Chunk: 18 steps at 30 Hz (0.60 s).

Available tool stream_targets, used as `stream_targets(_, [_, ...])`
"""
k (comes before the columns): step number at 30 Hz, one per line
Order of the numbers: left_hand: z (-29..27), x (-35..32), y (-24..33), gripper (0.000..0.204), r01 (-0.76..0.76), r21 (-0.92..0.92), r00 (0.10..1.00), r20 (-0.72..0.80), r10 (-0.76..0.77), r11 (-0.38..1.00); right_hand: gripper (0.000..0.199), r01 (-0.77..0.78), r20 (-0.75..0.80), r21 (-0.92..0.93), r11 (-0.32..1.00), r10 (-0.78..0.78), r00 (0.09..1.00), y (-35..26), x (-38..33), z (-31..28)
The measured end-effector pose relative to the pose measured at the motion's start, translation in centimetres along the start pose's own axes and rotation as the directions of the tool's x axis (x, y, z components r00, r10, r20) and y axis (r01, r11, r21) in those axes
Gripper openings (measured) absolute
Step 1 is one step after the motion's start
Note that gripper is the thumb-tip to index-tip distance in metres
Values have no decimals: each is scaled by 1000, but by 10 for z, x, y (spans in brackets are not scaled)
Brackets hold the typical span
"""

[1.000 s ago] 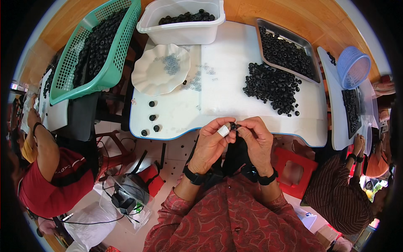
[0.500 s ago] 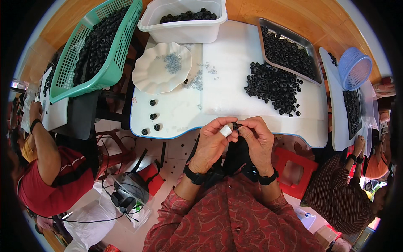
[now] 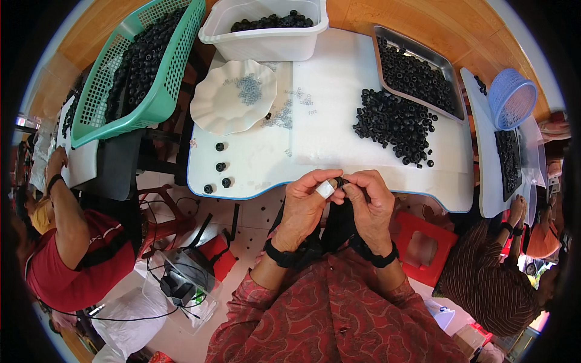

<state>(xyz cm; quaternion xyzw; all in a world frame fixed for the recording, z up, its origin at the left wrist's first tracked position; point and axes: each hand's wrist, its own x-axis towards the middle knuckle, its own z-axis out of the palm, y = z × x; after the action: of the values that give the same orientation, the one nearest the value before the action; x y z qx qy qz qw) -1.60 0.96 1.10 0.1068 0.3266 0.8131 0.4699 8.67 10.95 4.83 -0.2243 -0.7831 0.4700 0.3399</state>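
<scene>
Hands meet just off the near edge of the white surface (image 3: 339, 78), at about 6 o'clock from the loose pile of black rings (image 3: 396, 124). The left hand (image 3: 304, 209), with a strip of white tape around one finger, and the right hand (image 3: 369, 202) press their fingers together around one small black ring (image 3: 339, 180), which shows only as a dark speck between the fingertips. It is held in the air, not resting on anything.

Judging by its look, the ring is very light, stiff and smooth, probably rubber or plastic, so it is unlikely to break but could easily slip or roll if dropped. A fingertip pinch on the outer rim, thumb against forefinger, seems the surest hold.

At 12 o'clock from the hands lies a white scalloped plate (image 3: 227, 109) of tiny pale parts, with a white tub (image 3: 266, 39) of rings behind it. A metal tray (image 3: 417, 75) of rings sits at 1 o'clock, a green basket (image 3: 145, 66) at 10 o'clock, and four single rings (image 3: 221, 166) stand near the left edge.

Compared with a second ago, little differs: both hands remain in the same spot, the fingers have only closed slightly tighter, and everything on the surface lies as before.
</scene>
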Motion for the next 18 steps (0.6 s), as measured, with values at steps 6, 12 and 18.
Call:
stream_targets(6, [0,-2,8,22,-38,170,999,-9,40,985,13,92,28,-108,990,-90,996,-1,0,0])
stream_targets(12, [-4,-3,20,22,-34,372,996,-62,62,928,11,148,89,-125,981,-137,987,-2,7,6])
stream_targets(18, [-5,9,35,21,22,519,985,-155,69,855,15,160,137,-189,969,-135,981,9,23,16])
